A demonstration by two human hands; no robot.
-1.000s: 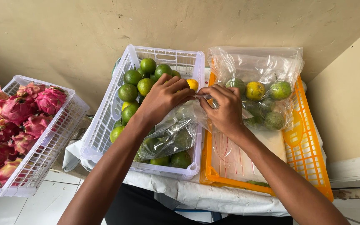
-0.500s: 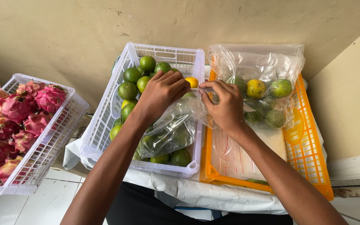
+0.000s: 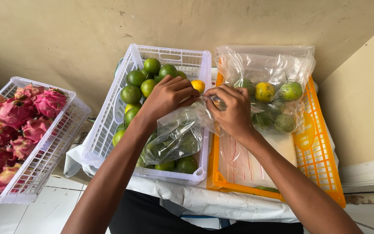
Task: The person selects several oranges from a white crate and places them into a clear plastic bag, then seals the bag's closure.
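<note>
My left hand (image 3: 166, 97) and my right hand (image 3: 232, 108) pinch the mouth of a clear plastic bag (image 3: 176, 136) with green citrus fruits inside. The bag hangs over a white plastic basket (image 3: 109, 117) holding several loose green and yellow citrus fruits (image 3: 141, 84). Both hands meet above the basket's right edge, fingertips nearly touching. To the right stands an orange plastic basket (image 3: 317, 151) with a second clear bag (image 3: 273, 82) of green and yellow fruits leaning at its back.
A white basket (image 3: 50, 154) heaped with pink dragon fruits (image 3: 16, 119) sits at the left, lower down. The two baskets rest on a white cloth-covered surface (image 3: 221, 203). A beige wall (image 3: 195, 21) rises behind, and a wall corner at right.
Both hands have shifted slightly and keep working the bag's mouth between their fingertips; the bag hangs a little lower over the white basket.
</note>
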